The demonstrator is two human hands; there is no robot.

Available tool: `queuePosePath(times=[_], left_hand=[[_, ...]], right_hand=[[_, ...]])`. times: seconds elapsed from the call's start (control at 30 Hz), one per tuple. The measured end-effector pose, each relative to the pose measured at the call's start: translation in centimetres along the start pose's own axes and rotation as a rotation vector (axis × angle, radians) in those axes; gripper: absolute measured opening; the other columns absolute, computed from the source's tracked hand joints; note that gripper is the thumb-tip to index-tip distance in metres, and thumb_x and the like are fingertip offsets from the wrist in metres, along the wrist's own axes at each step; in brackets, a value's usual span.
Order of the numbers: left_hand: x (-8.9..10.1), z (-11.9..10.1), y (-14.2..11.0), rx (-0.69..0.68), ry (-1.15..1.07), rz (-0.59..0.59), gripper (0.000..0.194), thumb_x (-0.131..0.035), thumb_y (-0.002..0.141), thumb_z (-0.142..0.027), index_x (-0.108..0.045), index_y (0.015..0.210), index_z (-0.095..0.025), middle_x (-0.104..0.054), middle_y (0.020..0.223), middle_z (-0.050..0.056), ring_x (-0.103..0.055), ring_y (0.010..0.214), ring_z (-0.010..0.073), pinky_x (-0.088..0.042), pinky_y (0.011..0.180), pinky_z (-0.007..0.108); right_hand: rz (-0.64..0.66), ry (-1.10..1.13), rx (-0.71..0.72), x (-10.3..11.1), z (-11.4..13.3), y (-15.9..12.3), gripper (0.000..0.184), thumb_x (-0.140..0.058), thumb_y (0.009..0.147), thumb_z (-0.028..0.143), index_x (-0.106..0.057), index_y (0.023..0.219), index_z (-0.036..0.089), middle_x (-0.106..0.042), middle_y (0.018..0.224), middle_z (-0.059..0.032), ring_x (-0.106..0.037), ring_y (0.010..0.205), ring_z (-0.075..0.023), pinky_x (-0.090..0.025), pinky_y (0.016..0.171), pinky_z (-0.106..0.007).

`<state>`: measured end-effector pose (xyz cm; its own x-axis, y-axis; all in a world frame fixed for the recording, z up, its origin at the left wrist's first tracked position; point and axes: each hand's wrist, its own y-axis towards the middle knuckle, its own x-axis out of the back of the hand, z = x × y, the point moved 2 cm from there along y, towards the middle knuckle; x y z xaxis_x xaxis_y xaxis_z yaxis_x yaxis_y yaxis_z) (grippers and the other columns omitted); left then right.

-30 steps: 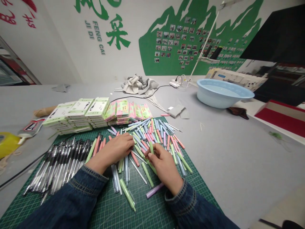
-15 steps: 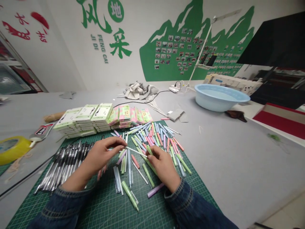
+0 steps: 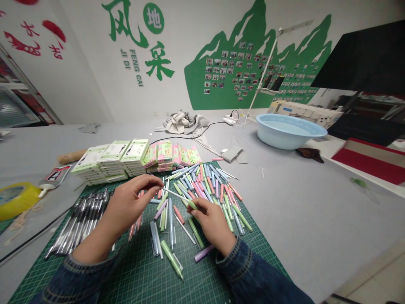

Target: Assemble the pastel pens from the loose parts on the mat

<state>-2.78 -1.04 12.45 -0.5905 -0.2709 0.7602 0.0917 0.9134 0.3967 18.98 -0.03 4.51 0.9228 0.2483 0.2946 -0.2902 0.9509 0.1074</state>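
One thin white rod, pinched in the fingers of the left hand, slanted down to a green barrel gripped in the fingers of the right hand. Beneath and beyond those fingers lay pastel pen parts; farther out, stacked boxes. A slack pinch might have lost the rod among the pile.

Pinched 1 end of a thin white refill in the left hand, held a green pen barrel at its other end in the right hand. Had coloured pen pieces strewn over the green cutting mat, black-gripped pens bunched at left, stacked boxes behind, and a blue basin farther right.
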Motion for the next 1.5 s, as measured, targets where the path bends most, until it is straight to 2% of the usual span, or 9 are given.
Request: queuePosePath(times=[0.1, 0.2, 0.3, 0.43, 0.67, 0.83, 1.0, 1.23, 1.5], left_hand=[[-0.9, -1.0, 0.0, -0.081, 0.025, 0.062, 0.016, -0.053, 0.087, -0.028, -0.066, 0.092, -0.022, -0.070, 0.093, 0.002, -0.062, 0.087, 0.0183, -0.046, 0.078, 0.029], [-1.8, -2.0, -0.1, -0.123, 0.002, 0.181, 0.016, -0.051, 0.088, -0.026, -0.067, 0.091, -0.022, -0.069, 0.095, 0.002, -0.062, 0.089, 0.0180, -0.045, 0.080, 0.029], [-2.1, -2.3, -0.1, -0.034, -0.144, 0.208, 0.016, -0.054, 0.086, -0.029, -0.066, 0.094, -0.022, -0.069, 0.094, 0.002, -0.063, 0.087, 0.0177, -0.046, 0.079, 0.029], [-2.5, -1.7, -0.3, 0.135, -0.464, 0.203, 0.018, -0.061, 0.082, -0.034, -0.066, 0.093, -0.020, -0.068, 0.088, 0.002, -0.063, 0.082, 0.0169, -0.048, 0.076, 0.027], [-4.6, -1.3, -0.9, 0.333, -0.711, 0.109, 0.021, -0.060, 0.083, -0.037, -0.067, 0.083, -0.017, -0.063, 0.072, 0.000, -0.057, 0.065, 0.0132, -0.045, 0.061, 0.023], [-4.7, -1.6, -1.0, 0.339, -0.690, 0.059, 0.019, -0.062, 0.082, -0.035, -0.066, 0.083, -0.017, -0.063, 0.069, -0.001, -0.057, 0.063, 0.0125, -0.045, 0.062, 0.023], [-4.9, -1.2, -1.3, 0.375, -0.751, 0.076, 0.019, -0.061, 0.082, -0.036, -0.066, 0.083, -0.017, -0.062, 0.067, -0.002, -0.056, 0.060, 0.0112, -0.044, 0.060, 0.022], [-4.9, -0.9, -1.7, 0.375, -0.590, -0.004, 0.018, -0.064, 0.080, -0.037, -0.068, 0.082, -0.019, -0.062, 0.063, -0.002, -0.056, 0.059, 0.0109, -0.044, 0.063, 0.023], [-6.0, 0.2, -1.8, 0.515, -0.969, 0.092, 0.023, -0.070, 0.075, -0.037, -0.066, 0.079, -0.015, -0.060, 0.073, 0.000, -0.047, 0.055, 0.0070, -0.036, 0.051, 0.019]], right_hand=[[0.006, 0.004, 0.030, -0.3, 0.0, -0.1, 0.025, -0.053, 0.073, 0.007, -0.071, 0.082, 0.022, -0.071, 0.083, -0.0015, -0.062, 0.081, -0.0202, -0.045, 0.079, -0.032], [0.118, 0.179, -0.002, -0.8, -0.2, -0.1, 0.025, -0.055, 0.072, 0.008, -0.072, 0.084, 0.021, -0.071, 0.080, -0.0016, -0.063, 0.077, -0.0191, -0.046, 0.077, -0.032], [0.260, 0.466, -0.099, -1.4, -0.3, 0.0, 0.025, -0.061, 0.069, 0.011, -0.072, 0.091, 0.017, -0.071, 0.080, -0.0026, -0.064, 0.070, -0.0179, -0.048, 0.073, -0.033], [0.326, 0.668, -0.145, -1.6, -0.2, -0.1, 0.026, -0.067, 0.069, 0.015, -0.071, 0.095, 0.014, -0.071, 0.080, -0.0041, -0.063, 0.066, -0.0158, -0.049, 0.072, -0.033], [0.399, 0.753, -0.152, -1.8, 0.4, -0.5, 0.026, -0.071, 0.072, 0.019, -0.070, 0.097, 0.012, -0.072, 0.083, -0.0073, -0.064, 0.065, -0.0143, -0.047, 0.070, -0.030], [0.432, 0.828, -0.194, -2.3, 0.3, -0.7, 0.030, -0.071, 0.073, 0.023, -0.069, 0.101, 0.011, -0.072, 0.086, -0.0098, -0.066, 0.065, -0.0145, -0.048, 0.065, -0.028], [0.466, 0.884, -0.227, -2.6, 0.0, -0.9, 0.032, -0.072, 0.073, 0.024, -0.068, 0.100, 0.009, -0.071, 0.085, -0.0108, -0.067, 0.065, -0.0155, -0.051, 0.065, -0.029], [0.488, 0.933, -0.297, -2.7, -0.1, -1.0, 0.035, -0.073, 0.073, 0.026, -0.067, 0.102, 0.008, -0.071, 0.083, -0.0116, -0.068, 0.065, -0.0158, -0.053, 0.065, -0.028], [0.545, 0.981, -0.313, -2.8, -0.1, -1.1, 0.035, -0.072, 0.075, 0.028, -0.066, 0.103, 0.007, -0.069, 0.083, -0.0111, -0.068, 0.066, -0.0156, -0.051, 0.065, -0.028]])
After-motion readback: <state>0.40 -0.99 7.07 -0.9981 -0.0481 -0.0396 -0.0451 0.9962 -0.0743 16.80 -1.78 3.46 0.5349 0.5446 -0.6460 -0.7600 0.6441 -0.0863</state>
